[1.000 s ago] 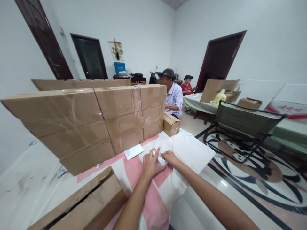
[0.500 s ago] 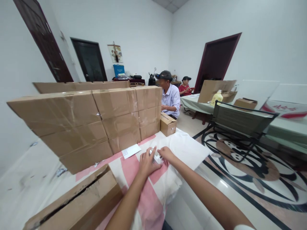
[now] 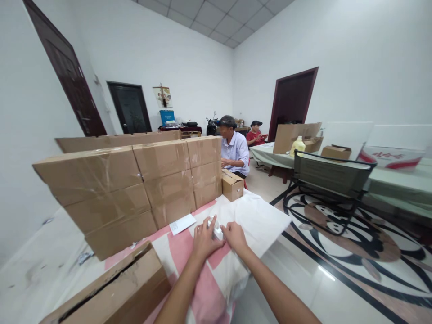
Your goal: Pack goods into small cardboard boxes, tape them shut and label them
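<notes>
A small white box-like object lies between my hands over the pink-and-white cloth. My left hand is curled round its near left side, thumb and fingers on it. From the right, my right hand has its fingers bent and pressed together at the object's right edge. The fingers cover much of it, so its exact kind does not show. Left of my hands, a white card with printed squares lies flat, apart from them.
Taped cartons stand stacked behind the card, with a small carton at their right end. A long carton sits front left. A person sits beyond the stack, another farther back. A folding chair stands right.
My view has tilted up, showing more ceiling. Both hands stay at the white object; the right hand's fingers have shifted slightly along its right edge.
</notes>
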The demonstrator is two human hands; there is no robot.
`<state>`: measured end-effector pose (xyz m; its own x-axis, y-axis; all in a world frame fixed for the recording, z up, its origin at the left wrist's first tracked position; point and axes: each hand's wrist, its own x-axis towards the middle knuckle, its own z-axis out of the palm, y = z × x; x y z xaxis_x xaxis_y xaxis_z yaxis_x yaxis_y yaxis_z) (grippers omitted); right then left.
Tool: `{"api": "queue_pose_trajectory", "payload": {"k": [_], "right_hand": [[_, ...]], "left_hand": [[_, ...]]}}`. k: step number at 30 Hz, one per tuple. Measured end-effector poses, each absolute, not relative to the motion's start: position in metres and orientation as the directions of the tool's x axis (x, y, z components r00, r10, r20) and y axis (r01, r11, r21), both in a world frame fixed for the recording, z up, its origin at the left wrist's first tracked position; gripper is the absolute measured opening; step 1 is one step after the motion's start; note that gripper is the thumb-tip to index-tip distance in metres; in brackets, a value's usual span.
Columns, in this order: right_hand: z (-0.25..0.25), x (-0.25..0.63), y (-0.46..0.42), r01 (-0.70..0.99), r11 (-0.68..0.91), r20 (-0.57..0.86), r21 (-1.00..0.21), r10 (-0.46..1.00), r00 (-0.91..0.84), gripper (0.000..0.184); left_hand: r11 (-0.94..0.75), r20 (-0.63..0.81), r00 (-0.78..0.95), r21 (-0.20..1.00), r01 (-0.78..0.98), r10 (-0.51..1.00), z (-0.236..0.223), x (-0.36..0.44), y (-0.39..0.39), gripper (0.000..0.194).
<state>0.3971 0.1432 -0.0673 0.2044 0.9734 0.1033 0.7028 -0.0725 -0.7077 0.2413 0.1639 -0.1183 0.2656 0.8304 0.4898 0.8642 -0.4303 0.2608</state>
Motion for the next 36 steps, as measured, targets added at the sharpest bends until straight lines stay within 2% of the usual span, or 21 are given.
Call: {"api": "queue_pose_trajectory", "payload": {"k": [6, 11, 17, 25, 36], "right_hand": [[-0.082, 0.396, 0.146, 0.635, -0.116, 0.051, -0.764, 0.97, 0.238, 0.042], [-0.093, 0.398, 0.153, 0.502, -0.227, -0.146, -0.835, 0.97, 0.197, 0.03], [-0.101, 0.395, 0.158, 0.333, -0.342, -0.294, -0.879, 0.937, 0.188, 0.029], [-0.117, 0.393, 0.167, 0.178, -0.37, -0.347, -0.912, 0.926, 0.149, 0.029], [-0.128, 0.397, 0.168, 0.09, -0.339, -0.33, -0.937, 0.939, 0.101, 0.028]], "left_hand": [[-0.438, 0.497, 0.278, 0.238, 0.867, 0.822, -0.124, 0.239, 0.166, 0.1], [-0.438, 0.493, 0.281, 0.238, 0.867, 0.824, -0.125, 0.239, 0.166, 0.102], [-0.437, 0.482, 0.281, 0.249, 0.865, 0.83, -0.119, 0.24, 0.163, 0.098], [-0.428, 0.453, 0.279, 0.271, 0.862, 0.847, -0.119, 0.239, 0.164, 0.101], [-0.411, 0.44, 0.265, 0.281, 0.867, 0.858, -0.119, 0.24, 0.165, 0.105]]}}
